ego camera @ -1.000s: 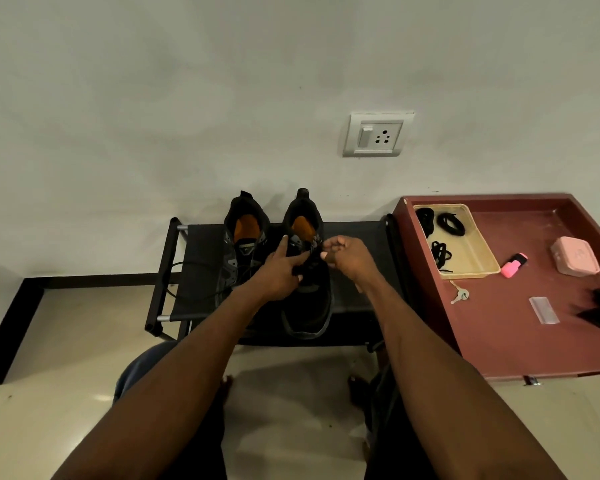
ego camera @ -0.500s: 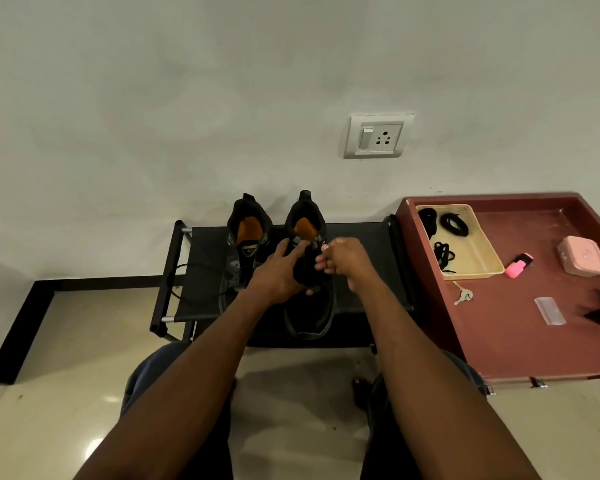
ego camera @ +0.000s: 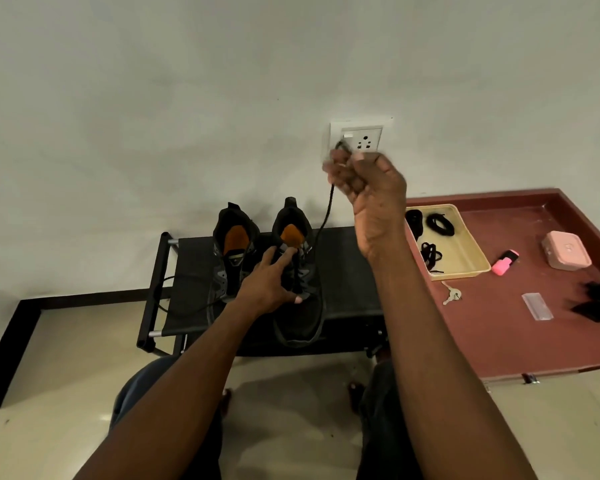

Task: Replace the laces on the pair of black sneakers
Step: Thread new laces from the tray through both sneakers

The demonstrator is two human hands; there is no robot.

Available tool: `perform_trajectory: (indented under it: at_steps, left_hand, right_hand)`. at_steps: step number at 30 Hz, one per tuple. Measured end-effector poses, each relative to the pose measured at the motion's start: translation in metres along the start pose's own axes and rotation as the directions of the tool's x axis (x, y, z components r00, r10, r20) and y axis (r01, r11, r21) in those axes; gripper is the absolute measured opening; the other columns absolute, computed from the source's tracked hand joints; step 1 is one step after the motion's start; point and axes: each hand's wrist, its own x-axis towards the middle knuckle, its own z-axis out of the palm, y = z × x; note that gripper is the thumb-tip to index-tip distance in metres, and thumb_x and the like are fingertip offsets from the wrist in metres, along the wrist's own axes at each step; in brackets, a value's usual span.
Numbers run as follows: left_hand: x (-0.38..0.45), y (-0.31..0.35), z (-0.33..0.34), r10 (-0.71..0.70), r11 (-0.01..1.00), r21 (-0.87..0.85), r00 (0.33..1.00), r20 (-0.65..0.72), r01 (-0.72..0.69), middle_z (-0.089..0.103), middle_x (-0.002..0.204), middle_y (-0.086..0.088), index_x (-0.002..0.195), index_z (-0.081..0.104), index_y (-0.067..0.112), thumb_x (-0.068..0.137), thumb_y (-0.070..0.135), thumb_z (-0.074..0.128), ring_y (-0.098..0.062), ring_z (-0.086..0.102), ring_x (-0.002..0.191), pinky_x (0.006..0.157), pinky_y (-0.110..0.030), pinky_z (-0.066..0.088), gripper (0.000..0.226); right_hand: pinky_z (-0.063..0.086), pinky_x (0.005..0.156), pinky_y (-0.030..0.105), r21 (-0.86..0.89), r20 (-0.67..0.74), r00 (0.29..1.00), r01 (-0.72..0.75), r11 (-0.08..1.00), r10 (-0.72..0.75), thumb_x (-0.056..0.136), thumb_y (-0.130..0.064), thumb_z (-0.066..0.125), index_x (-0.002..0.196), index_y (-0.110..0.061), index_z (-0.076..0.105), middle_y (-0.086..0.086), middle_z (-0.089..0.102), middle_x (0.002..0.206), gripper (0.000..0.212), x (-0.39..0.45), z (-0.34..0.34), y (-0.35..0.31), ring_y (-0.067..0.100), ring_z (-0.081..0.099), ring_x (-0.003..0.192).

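A: What do you see, going from the left?

B: On the low black fabric shoe rack (ego camera: 191,271) stand two black sneakers with orange insoles. The left sneaker (ego camera: 231,251) has a thin black lace (ego camera: 174,306) hanging loose over the rack. The left hand (ego camera: 267,282) rests on the right sneaker (ego camera: 300,306); its fingers lie curled over the tongue and press the shoe down. If they also pinch the lace there, I cannot tell.

A: And the right hand?

B: The right hand (ego camera: 368,188) is raised high in front of the white wall socket (ego camera: 359,138). Its grip is pressed together, pinching the black lace of the right sneaker (ego camera: 326,216), which runs down in a slightly bent line to the upper eyelets.

A: How will this lace handle?

B: I judge it light, soft and limp, with some friction in the eyelets. It is better to hold it near the end and pull along the eyelet direction, while the other hand keeps the light shoe from lifting.

A: More to the right?

B: A dark red worktop (ego camera: 499,323) carries a beige plastic tray (ego camera: 465,251) with coiled black laces (ego camera: 439,223), probably the new ones. Near it lie small metal keys (ego camera: 451,296), a pink highlighter (ego camera: 504,265) and a pink case (ego camera: 565,251).
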Motion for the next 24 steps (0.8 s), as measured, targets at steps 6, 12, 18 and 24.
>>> perform_trajectory:
  at_steps: [6, 12, 18, 24]
  left_hand:
    - [0.002, -0.001, 0.001, -0.001, 1.0, 0.013, 1.0, -0.006, 0.001, -0.003, 0.166, 0.003, 0.155, 0.008, 0.046, 0.074, 0.046, 0.083, -0.035, 0.02, 0.149, 0.111, -0.057, 0.038, 0.111]
    - [0.002, -0.004, 0.001, 0.012, 0.999, 0.039, 1.0, -0.007, -0.011, -0.002, 0.165, 0.003, 0.153, 0.008, 0.048, 0.076, 0.045, 0.082, -0.037, 0.022, 0.147, 0.108, -0.058, 0.041, 0.107]
    - [0.002, -0.003, 0.001, 0.012, 0.999, 0.04, 1.0, -0.011, -0.011, -0.002, 0.165, 0.002, 0.154, 0.009, 0.047, 0.075, 0.046, 0.081, -0.037, 0.022, 0.147, 0.108, -0.059, 0.041, 0.107]
    - [-0.001, -0.003, 0.001, 0.011, 1.0, 0.028, 1.0, -0.02, -0.011, -0.001, 0.166, 0.002, 0.153, 0.009, 0.048, 0.076, 0.046, 0.081, -0.036, 0.023, 0.148, 0.108, -0.057, 0.041, 0.105]
  right_hand:
    - [0.038, 0.109, 0.051, -0.983, -0.183, 0.883, -0.169, -0.072, 0.432, 0.09, -0.018, 0.061, 0.147, -0.01, 0.03, 0.02, 0.041, 0.146, 0.065, -0.004, -0.046, 0.086, 0.039, 0.038, 0.135]
    - [0.047, 0.098, 0.049, -0.988, -0.111, 0.804, -0.023, -0.156, 0.584, 0.097, -0.022, 0.058, 0.096, -0.014, 0.055, 0.012, 0.066, 0.111, 0.008, -0.008, -0.047, 0.127, 0.032, 0.061, 0.104]
    - [0.05, 0.082, 0.044, -0.998, -0.063, 0.801, -0.061, -0.024, 0.595, 0.094, -0.019, 0.061, 0.087, -0.015, 0.051, 0.006, 0.059, 0.092, 0.013, -0.005, -0.052, 0.129, 0.026, 0.059, 0.088]
    - [0.056, 0.075, 0.042, -0.988, -0.106, 0.844, -0.149, 0.041, 0.526, 0.093, -0.012, 0.054, 0.073, -0.011, 0.054, 0.009, 0.063, 0.078, 0.02, 0.001, -0.061, 0.141, 0.031, 0.066, 0.082]
